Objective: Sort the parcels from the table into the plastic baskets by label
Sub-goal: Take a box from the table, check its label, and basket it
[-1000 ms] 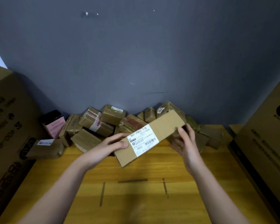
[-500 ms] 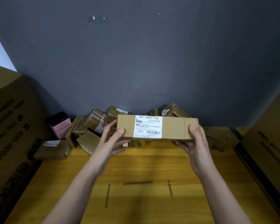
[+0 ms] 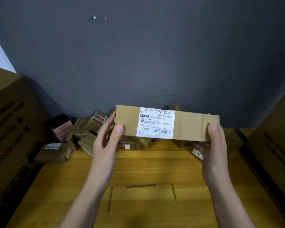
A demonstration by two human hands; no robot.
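I hold a long brown cardboard parcel level above the wooden table, its white label reading "507-P802 T70" and "P802" facing me. My left hand grips its left end, thumb on the front face. My right hand grips the right end the same way. Behind and below the parcel lies a heap of small brown parcels against the dark wall, partly hidden. No plastic basket is in view.
A big cardboard box stands at the left and another cardboard box at the right. A pink and black box and a flat labelled parcel sit at the left of the heap. Dark tape marks lie on the table.
The parcel was tilted a second ago; both hands have turned it level and raised it closer to me, with the label now square to the camera.
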